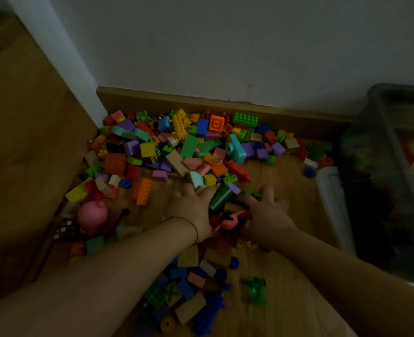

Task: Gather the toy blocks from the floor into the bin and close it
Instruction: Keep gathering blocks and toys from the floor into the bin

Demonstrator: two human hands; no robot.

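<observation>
The blocks (pixel 189 145) lie in a broad, many-coloured heap on the wooden floor (pixel 288 190), packed up against the skirting (pixel 201 103) under a pale wall (pixel 225 45), with a second scatter of them nearer, between the two forearms. Both hands reach into the near edge of the heap. The left hand (pixel 191 210) lies flat with its fingers stretched forward, fingertips against a pale teal block and its thumb side beside a dark green cylinder (pixel 220 199). A thin cord (pixel 194 227) circles its wrist. The right hand (pixel 266 215) is spread wide, fingers apart and pressed down among the blocks just right of the cylinder, which sits between the two hands along with a small pink piece. Neither hand is curled round anything that can be made out (the light is dim, and the palms are hidden). The bin (pixel 383 166) stands at the right edge, dark and see-through, well apart from the heap, with a few red and green shapes showing inside. A white piece (pixel 332 190) lies along its near side. To the left sit a rounded pink toy (pixel 93 215) and, just beside it, a puzzle cube (pixel 63 229).
</observation>
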